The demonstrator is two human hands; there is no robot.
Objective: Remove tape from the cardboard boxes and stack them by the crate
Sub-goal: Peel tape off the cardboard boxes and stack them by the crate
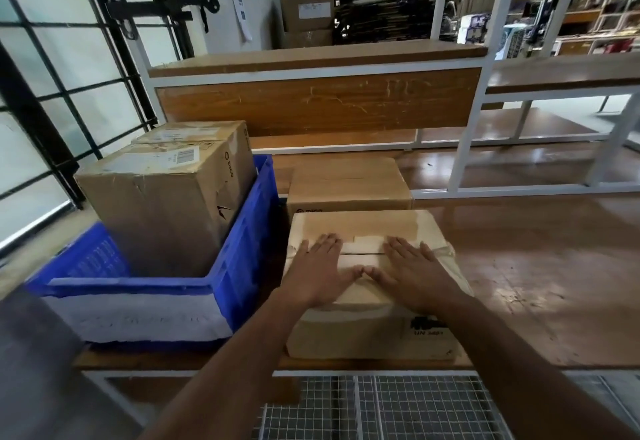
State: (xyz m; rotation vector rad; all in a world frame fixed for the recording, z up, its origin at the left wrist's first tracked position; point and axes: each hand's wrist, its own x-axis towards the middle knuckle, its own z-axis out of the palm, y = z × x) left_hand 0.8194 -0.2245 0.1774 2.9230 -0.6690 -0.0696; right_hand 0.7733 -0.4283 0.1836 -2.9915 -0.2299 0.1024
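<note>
On the wooden desk (519, 266), just right of the blue crate (242, 231), I have the near cardboard box (363, 318) lying flat with both hands on its top. My left hand (322, 266) presses down with fingers straight and spread, nothing pinched. My right hand (412, 270) does the same beside it, palm flat, fingers straight. The two thumbs meet tip to tip near the middle of the lid. Pale tape (360, 249) runs across the top of this box under and between my fingers, and more of it wraps over the right edge, wrinkled. Printing shows on the front face at the lower right, too blurred for me to read in full.

Directly behind it, touching or nearly so, sits a second cardboard box (346, 183), also flat on the desk and close to the crate's right wall. Inside the crate stands a taller box (156, 204), upright, with labels and a barcode sticker on its top; its top rises well above the crate's rim. White paper covers the crate's near wall.

Behind the desk runs a white metal frame (467, 128) with wooden shelves.
</note>
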